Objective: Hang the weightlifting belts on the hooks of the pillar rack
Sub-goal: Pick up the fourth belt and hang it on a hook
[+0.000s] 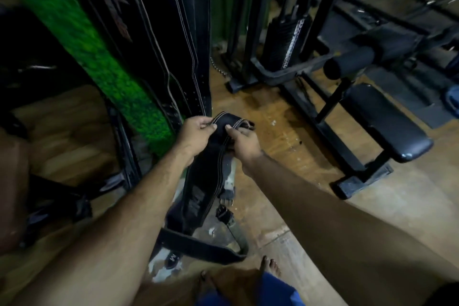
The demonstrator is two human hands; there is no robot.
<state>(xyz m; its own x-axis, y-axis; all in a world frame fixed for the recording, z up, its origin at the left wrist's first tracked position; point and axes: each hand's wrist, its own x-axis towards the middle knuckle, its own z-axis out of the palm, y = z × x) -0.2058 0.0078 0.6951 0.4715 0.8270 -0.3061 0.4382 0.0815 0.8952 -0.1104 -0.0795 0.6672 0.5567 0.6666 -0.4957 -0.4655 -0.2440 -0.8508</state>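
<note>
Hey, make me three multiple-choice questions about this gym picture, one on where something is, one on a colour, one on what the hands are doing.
1. Where does the padded bench stand, seen from the camera?
A. right of the hands
B. left of the pillar
C. behind the person

2. What colour is the strip beside the hanging belts?
A. red
B. green
C. white

3. How is the black belt held?
A. lying untouched on the floor
B. by one hand only
C. by both hands

Answers:
1 A, the bench sits at the right of the frame.
2 B, the strip is bright green.
3 C, the left hand and right hand both curl their fingers round the belt's upper end.
</note>
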